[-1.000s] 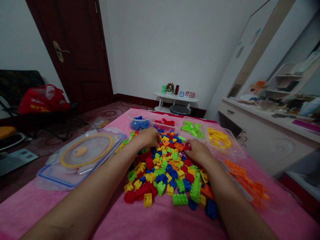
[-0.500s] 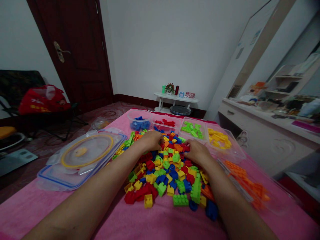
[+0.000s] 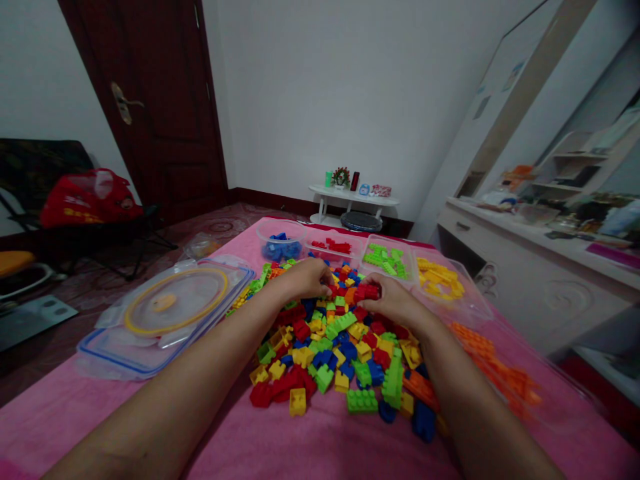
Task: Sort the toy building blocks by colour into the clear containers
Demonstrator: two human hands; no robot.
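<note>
A heap of plastic building bricks [image 3: 340, 353] in red, blue, green, yellow and orange lies on the pink cloth [image 3: 320, 447]. Both my hands rest at the far edge of the heap. My left hand [image 3: 303, 279] is curled with its fingertips among the bricks; what it holds is hidden. My right hand [image 3: 393, 301] is closed around red bricks [image 3: 367, 291], which show at its fingertips. The two hands are close together, almost touching.
Behind the heap stand clear tubs of blue bricks [image 3: 280, 241], red bricks [image 3: 333, 247], green bricks [image 3: 385, 259] and yellow bricks [image 3: 440, 280]. A tray of orange bricks [image 3: 493, 363] lies at right. Stacked lids [image 3: 167, 313] lie at left. A dresser [image 3: 540, 273] flanks the right.
Both hands have moved toward each other at the far edge of the heap. My right hand has closed on red bricks, and nearby bricks have shifted.
</note>
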